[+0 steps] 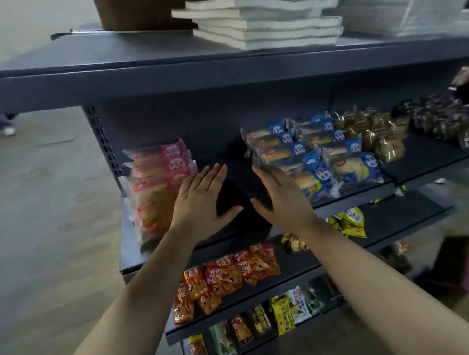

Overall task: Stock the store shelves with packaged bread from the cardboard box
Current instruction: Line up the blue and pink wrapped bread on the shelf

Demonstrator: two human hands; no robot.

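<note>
Shelf (228, 177) gap between flat, empty hands (243, 201)

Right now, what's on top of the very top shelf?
A stack of books, a cardboard box and clear plastic packs sit on the top shelf. The box's contents are hidden.

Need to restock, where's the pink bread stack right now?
The pink bread stack sits at the shelf's left end, beside the left hand.

Store aisle with dark metal shelving.
Grey floor (46, 216) lies left of the tiered shelving (167, 80); a perforated upright (102, 138) carries the tiers; pale wall (26, 17) behind.
</note>
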